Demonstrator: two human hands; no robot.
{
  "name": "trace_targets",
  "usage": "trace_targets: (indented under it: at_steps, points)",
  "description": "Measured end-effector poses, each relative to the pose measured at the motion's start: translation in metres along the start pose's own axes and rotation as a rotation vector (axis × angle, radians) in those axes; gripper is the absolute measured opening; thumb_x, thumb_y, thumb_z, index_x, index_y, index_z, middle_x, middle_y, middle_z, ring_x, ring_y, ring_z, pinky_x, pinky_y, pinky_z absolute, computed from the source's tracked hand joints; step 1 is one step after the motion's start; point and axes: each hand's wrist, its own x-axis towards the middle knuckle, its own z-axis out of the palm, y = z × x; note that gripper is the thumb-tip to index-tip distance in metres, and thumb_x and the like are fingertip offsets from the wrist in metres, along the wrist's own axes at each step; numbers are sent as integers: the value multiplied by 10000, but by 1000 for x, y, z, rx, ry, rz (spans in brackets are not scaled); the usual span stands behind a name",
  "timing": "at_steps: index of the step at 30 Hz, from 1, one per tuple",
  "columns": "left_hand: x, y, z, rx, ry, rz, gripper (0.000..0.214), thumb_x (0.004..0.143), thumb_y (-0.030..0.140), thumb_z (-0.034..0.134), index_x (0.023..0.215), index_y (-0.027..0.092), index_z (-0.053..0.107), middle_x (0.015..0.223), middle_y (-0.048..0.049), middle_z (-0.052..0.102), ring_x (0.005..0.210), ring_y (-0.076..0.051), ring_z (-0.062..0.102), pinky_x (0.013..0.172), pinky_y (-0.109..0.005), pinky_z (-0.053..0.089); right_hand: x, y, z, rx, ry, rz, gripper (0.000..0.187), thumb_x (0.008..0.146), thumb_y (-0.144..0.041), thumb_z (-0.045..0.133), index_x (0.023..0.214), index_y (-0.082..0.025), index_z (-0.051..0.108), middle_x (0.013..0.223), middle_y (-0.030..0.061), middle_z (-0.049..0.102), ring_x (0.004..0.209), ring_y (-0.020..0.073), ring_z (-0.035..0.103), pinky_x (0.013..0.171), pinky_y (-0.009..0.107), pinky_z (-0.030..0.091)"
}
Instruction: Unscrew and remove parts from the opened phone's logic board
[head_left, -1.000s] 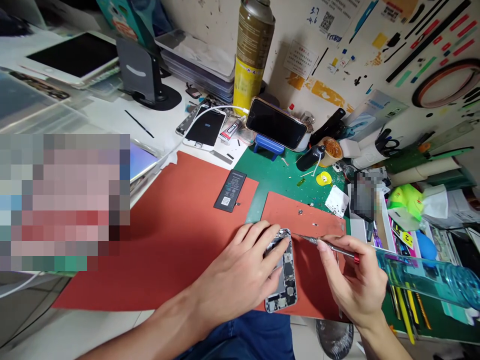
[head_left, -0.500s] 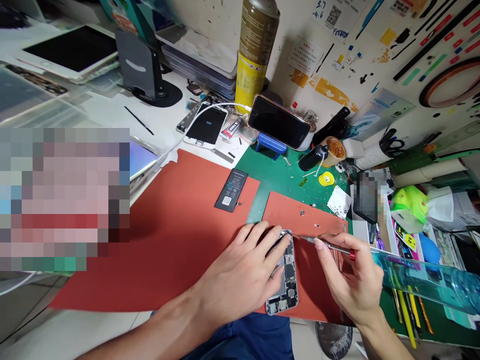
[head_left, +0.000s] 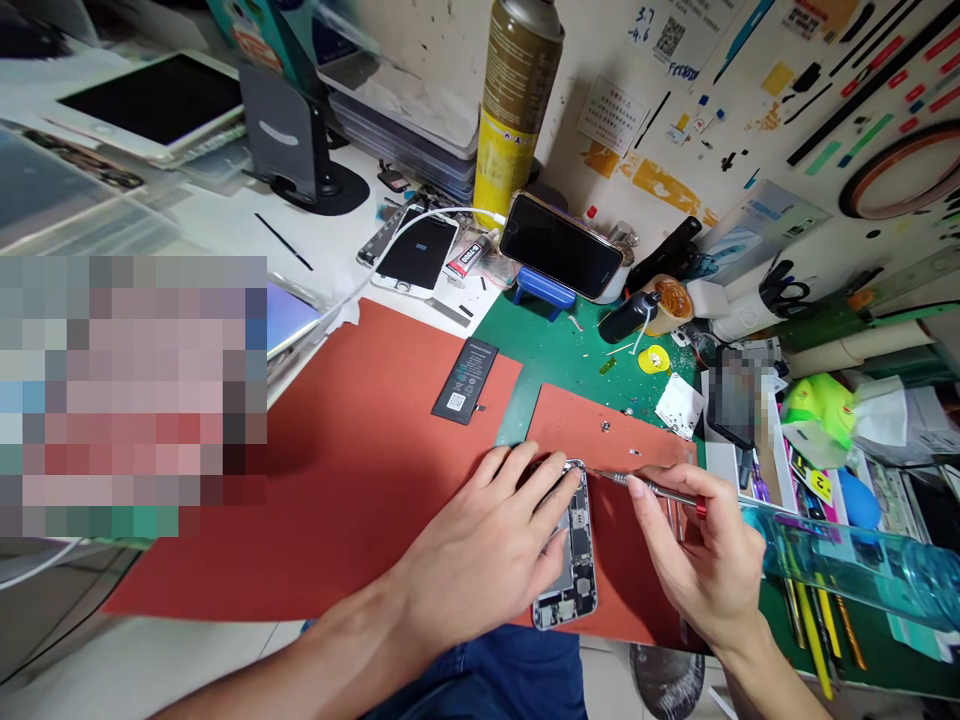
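An opened phone (head_left: 581, 545), its circuit board and metal parts exposed, lies on the red mat. Across its upper and left part rests my left hand (head_left: 506, 545), fingertips near the top edge and thumb along the inside, holding it in place. My right hand (head_left: 701, 550) pinches a slim metal tool (head_left: 645, 487) with a knurled grip and a red part near the palm. The tool's thin tip touches or nearly touches the phone's top right corner; I cannot tell which. A black phone battery (head_left: 465, 382) lies apart on the mat, up and to the left.
A phone on a blue stand (head_left: 547, 288) and a yellow spray can (head_left: 517, 110) stand behind. Tiny screws and parts lie above the opened phone. At the right are a clear blue bottle (head_left: 862, 560), brushes (head_left: 810, 620) and a tray of tools. A blurred patch covers the left side.
The view has shifted very slightly. Both hands, the tool and the opened phone keep practically the same positions.
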Motion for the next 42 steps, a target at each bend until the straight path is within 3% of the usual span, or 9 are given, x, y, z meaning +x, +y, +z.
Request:
trace_targets:
  at_steps: [7,14,19,23,27,30,39,42]
  points:
    - [1,1,-1,10,-17,2,466,1097,298,464,1509,127,601,1453,-111,656,1302,-351,550,1105,-513,418,18,-8,-7,-62,-84,-100,271,1010,-138,726,1255,-195,627,1024,53,808,818,172,812,770,266,691]
    - [1,1,-1,26,-2,2,424,1096,286,460,1441,123,642,1454,-109,648,1320,-344,523,1110,-500,396,45,-13,-12,-34,-375,-223,181,1087,-137,603,1257,-198,604,1043,78,785,854,198,778,732,338,653]
    - [0,1,2,31,-1,-4,424,1096,274,444,1437,127,646,1467,-109,634,1333,-352,509,1111,-516,386,54,-14,-6,-167,-286,-332,56,1103,-214,620,1152,-202,595,830,9,737,630,150,678,579,301,543]
    - [-1,1,4,25,6,-11,444,1088,264,453,1471,121,625,1464,-109,637,1331,-359,511,1124,-520,382,56,-14,-3,-128,-288,-306,51,1088,-195,589,1138,-203,591,882,35,740,723,168,716,655,301,573]
    - [-2,1,3,29,-3,-11,460,1084,267,463,1497,124,610,1486,-107,631,1334,-361,519,1130,-520,386,54,-11,-1,-136,-251,-288,48,1076,-172,607,1106,-205,591,809,5,710,627,146,660,593,286,517]
    - [-1,1,2,38,-8,-9,454,1080,265,468,1484,125,620,1486,-116,636,1334,-361,531,1125,-525,398,54,-8,0,-113,-260,-273,57,1062,-167,602,1105,-204,593,831,15,711,668,155,684,627,290,535]
    - [-2,1,3,65,17,-3,434,1076,261,470,1446,139,660,1464,-114,662,1311,-365,549,1106,-528,423,56,-8,4,-105,-198,-343,79,1051,-140,590,1089,-207,574,782,2,701,597,151,640,566,290,488]
    - [-3,-2,5,55,48,12,425,1069,254,477,1424,146,685,1452,-115,676,1311,-369,553,1107,-532,432,58,-11,5,-72,-218,-327,90,1045,-140,559,1111,-202,562,860,41,740,701,181,694,641,314,544]
